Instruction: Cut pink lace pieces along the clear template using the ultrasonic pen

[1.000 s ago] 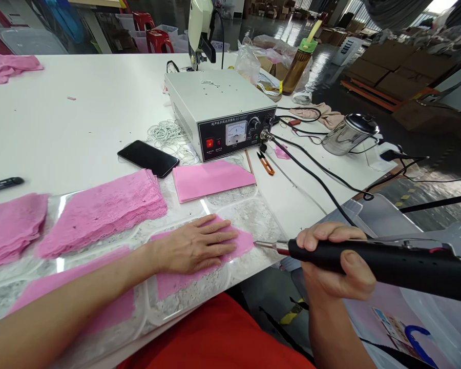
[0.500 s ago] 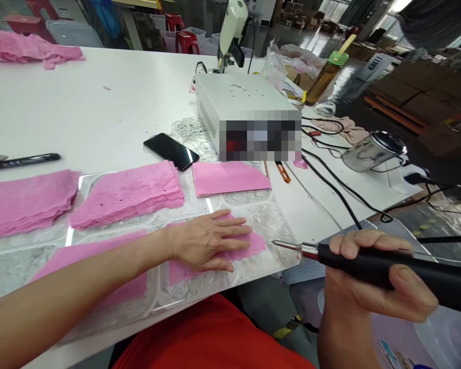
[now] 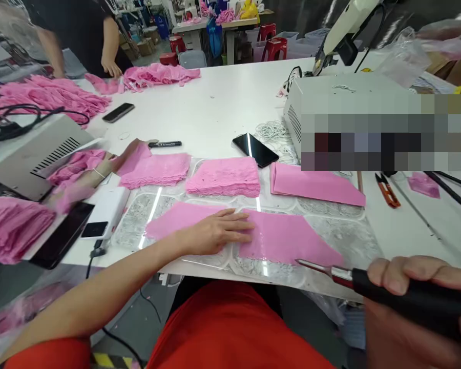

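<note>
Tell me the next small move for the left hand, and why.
I'd slide the left hand slightly rightward onto the right-hand pink piece: only its fingers reach that piece's left end, while the tip of the black tool in the right hand is at its near edge. A broader press would probably steady it.

Textile workshop, by the look: long white worktable (image 3: 215,115), pink fabric pieces (image 3: 280,233) stacked and spread near, co-worker (image 3: 75,31) far left by heaped pink cloth (image 3: 56,97), pale machine head (image 3: 343,25) far right, red stools (image 3: 275,45) beyond.
</note>
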### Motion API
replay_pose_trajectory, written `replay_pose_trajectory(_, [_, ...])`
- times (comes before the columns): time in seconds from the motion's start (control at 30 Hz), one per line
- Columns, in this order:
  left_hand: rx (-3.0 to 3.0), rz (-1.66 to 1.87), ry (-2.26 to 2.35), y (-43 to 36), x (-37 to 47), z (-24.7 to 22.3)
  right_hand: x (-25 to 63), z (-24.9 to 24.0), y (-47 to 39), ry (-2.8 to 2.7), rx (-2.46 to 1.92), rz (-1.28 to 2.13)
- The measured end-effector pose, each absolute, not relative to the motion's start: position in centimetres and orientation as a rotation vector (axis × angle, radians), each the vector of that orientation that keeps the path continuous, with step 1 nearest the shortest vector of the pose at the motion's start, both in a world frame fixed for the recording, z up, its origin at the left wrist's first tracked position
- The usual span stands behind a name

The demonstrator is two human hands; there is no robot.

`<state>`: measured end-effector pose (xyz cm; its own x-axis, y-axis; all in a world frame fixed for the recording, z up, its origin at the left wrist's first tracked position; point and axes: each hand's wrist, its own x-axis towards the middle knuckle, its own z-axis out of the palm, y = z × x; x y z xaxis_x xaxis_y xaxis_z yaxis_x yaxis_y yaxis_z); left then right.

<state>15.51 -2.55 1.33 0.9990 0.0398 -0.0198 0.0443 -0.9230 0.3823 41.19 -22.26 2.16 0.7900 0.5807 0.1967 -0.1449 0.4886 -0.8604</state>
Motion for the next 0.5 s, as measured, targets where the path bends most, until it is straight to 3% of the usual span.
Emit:
replay_pose_trajectory(0.2, [2.807,-0.180,0.033,-2.6,14.8,0.8,37.3,2.9,-20.2,-0.677,-0.834,0.507])
replay_pose_trajectory(0.5, [2.810,-0.101,-0.067,-2.2,14.7,-0.1,34.1,2.9,-19.1,-0.795,-0.761,0.609])
